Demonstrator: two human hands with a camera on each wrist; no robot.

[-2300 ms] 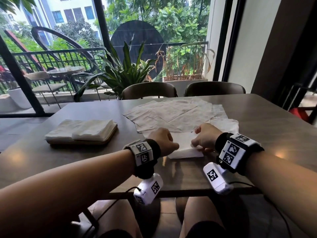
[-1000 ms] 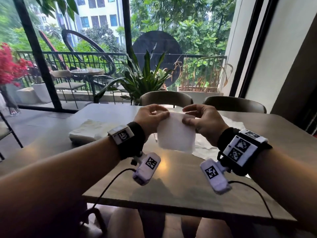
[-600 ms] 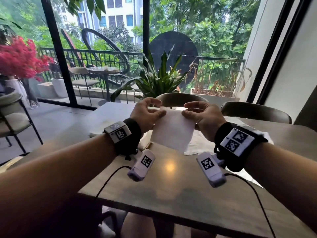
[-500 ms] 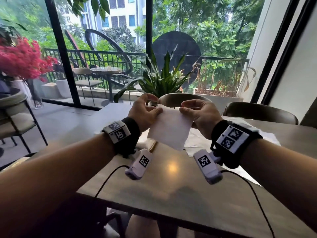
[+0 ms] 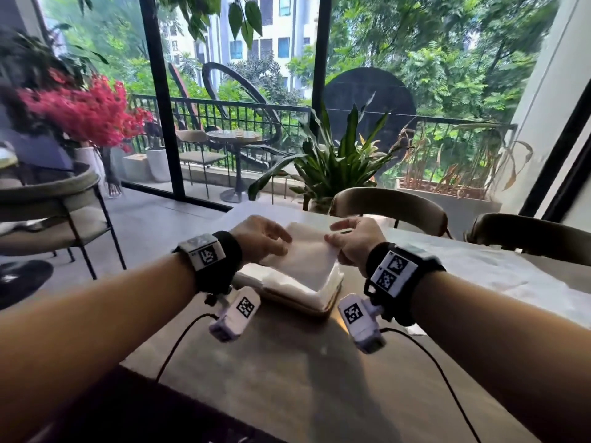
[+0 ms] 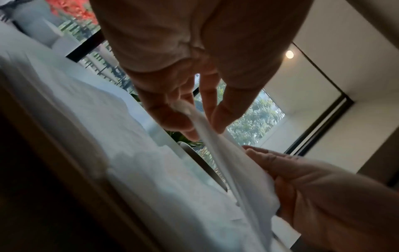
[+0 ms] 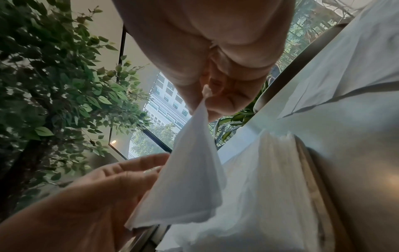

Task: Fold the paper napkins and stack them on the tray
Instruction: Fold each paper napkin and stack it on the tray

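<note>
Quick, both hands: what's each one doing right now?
Left hand: pinching the folded napkin above the stack.
Right hand: pinching the same napkin's other corner.

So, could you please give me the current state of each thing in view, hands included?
Folded napkin: held by two corners above the stack, not yet laid down.
Left hand: pinches the napkin's left corner.
Right hand: pinches its right corner.
Napkin stack: folded, piled on the tray.
Tray: on the table, loaded.
Unfolded napkins: spread flat on the table, to the right.
</note>
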